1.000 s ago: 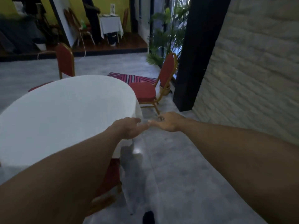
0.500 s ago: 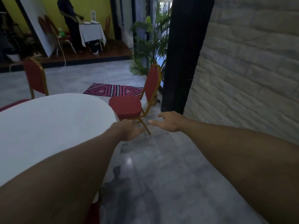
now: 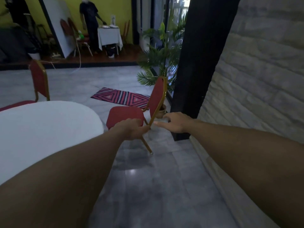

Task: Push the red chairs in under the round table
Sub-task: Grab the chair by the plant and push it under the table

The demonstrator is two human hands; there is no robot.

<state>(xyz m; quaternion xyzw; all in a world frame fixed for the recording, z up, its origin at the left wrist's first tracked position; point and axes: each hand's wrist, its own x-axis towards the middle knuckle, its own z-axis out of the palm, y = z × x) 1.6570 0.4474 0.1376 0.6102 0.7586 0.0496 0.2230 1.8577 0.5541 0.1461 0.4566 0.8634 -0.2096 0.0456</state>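
The round table (image 3: 41, 132) with its white cloth fills the left side. A red chair (image 3: 126, 115) with a gold frame stands off the table's right edge, its seat facing the table and its back toward the black pillar. A second red chair (image 3: 39, 80) stands beyond the table at the far left. Both my arms reach forward. My left hand (image 3: 131, 129) is loosely curled and holds nothing; it overlaps the near chair's seat in the picture but is short of it. My right hand (image 3: 175, 121) is spread, just right of the chair's back leg, touching nothing.
A black pillar (image 3: 197, 63) and a stone wall (image 3: 263, 88) close off the right. A potted palm (image 3: 162, 53) stands behind the chair and a striped rug (image 3: 120, 97) lies on the grey floor. A person (image 3: 91, 22) stands by a small table far back.
I have moved forward along the table's right side. The near red chair has come closer and nearer the centre of view. My hands keep their reach; the right fingers have spread a little.
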